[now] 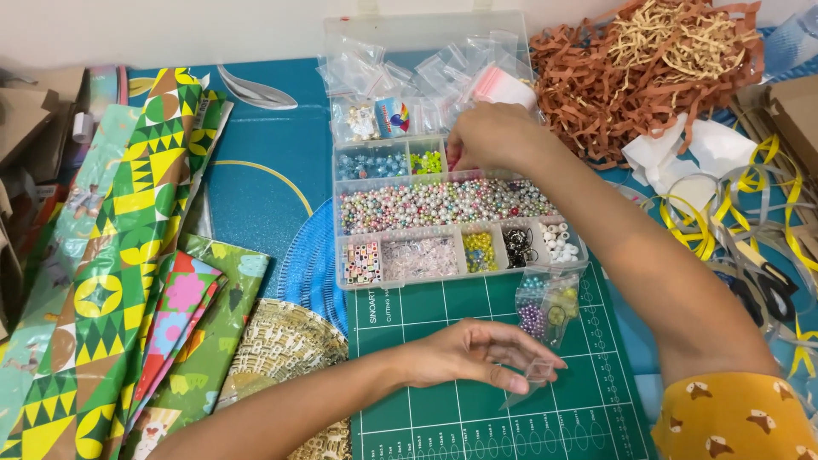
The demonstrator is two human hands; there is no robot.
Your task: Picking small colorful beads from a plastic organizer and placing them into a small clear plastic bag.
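Left hand: left hand (464, 351) rests low over the green cutting mat (443, 426), fingers loosely curled, fingertips pinching a small clear plastic bag (532, 377).
Right hand: right hand (490, 136) reaches into the upper row of the clear bead box (452, 277), fingers bunched downward; whether they grip a bead cannot be told.
Bead box: sits at the mat's top edge, its middle tray full of pastel pearl beads (443, 203).
Filled bag: small bag of purple and green beads (545, 307) lies just below the box.
Surroundings: patterned wrapping paper (128, 255) at left, shredded brown paper (648, 68) at upper right, yellow ribbon (750, 213) at right.
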